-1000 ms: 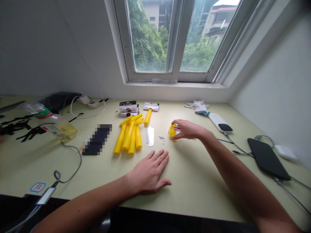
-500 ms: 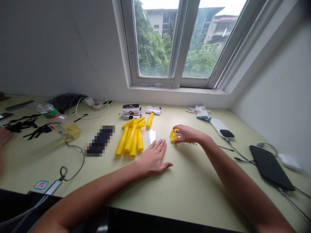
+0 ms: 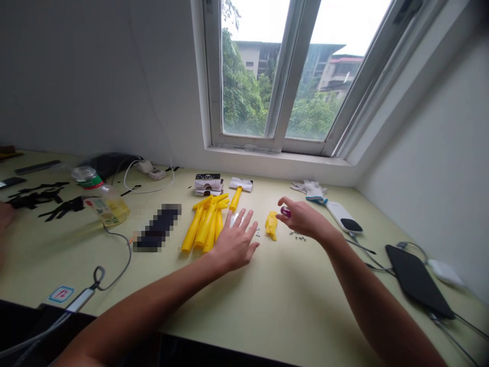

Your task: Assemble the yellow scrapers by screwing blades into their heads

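Observation:
My left hand (image 3: 235, 247) has its fingers spread, palm down, partly covering a thin metal blade (image 3: 234, 220). Beside it on the left lies a bunch of yellow plastic scraper handles (image 3: 204, 224). In my right hand (image 3: 301, 216) the fingers curl round a purple-handled screwdriver (image 3: 285, 211); only its rounded end shows. Just left of that hand sits a small pile of yellow plastic pieces (image 3: 271, 226). Small screws (image 3: 298, 236) lie under the right wrist, and small metal nuts (image 3: 257, 232) lie near my left fingertips. An assembled yellow scraper (image 3: 236, 199) rests farther back.
Small boxes (image 3: 208, 184) and white gloves (image 3: 314, 189) are at the back. On the right are a white device (image 3: 344, 215), a black phone (image 3: 418, 280) and cables. A bottle (image 3: 101, 199), black strips (image 3: 63, 206) and another person's hand (image 3: 5, 216) are at left.
My left hand has shifted left and spread its fingers, covering more of the blade. My right hand has moved away from the yellow pieces, still holding the screwdriver. The view has tilted up slightly.

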`<act>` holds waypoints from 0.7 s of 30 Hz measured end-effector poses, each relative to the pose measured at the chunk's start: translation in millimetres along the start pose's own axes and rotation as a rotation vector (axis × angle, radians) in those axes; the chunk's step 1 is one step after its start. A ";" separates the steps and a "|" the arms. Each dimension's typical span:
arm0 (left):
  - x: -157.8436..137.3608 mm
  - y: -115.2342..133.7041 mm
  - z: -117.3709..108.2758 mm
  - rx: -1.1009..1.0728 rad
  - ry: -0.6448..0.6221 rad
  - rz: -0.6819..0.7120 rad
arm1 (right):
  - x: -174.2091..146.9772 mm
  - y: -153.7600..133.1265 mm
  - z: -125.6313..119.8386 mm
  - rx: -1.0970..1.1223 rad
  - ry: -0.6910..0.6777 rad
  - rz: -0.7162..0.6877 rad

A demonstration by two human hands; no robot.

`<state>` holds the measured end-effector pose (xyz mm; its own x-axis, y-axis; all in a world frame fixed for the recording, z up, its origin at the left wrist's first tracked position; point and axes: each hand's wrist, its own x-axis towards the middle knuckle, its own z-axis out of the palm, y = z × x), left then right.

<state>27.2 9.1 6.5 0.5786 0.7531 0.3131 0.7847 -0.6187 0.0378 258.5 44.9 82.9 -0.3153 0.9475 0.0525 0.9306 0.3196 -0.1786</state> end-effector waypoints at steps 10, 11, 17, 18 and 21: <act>-68.3 -56.3 -22.7 -0.039 -0.094 -0.439 | -62.0 -27.7 50.2 -0.018 0.003 -0.104; -69.1 -58.6 -20.6 -0.063 -0.103 -0.436 | -63.2 -25.2 54.0 -0.024 0.020 -0.089; -54.3 -70.1 -15.3 -0.112 -0.071 -0.378 | -61.1 -19.4 62.6 -0.019 0.044 -0.067; -51.8 -72.7 -14.9 -0.117 -0.070 -0.369 | -61.5 -19.3 63.2 -0.012 0.039 -0.071; -46.9 -79.4 -13.7 -0.120 -0.075 -0.341 | -64.3 -17.4 64.9 -0.008 0.017 -0.058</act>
<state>-65.3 19.8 1.9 0.3065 0.9322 0.1926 0.9062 -0.3477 0.2406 250.5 -22.0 18.9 -0.3654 0.9274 0.0796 0.9123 0.3738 -0.1673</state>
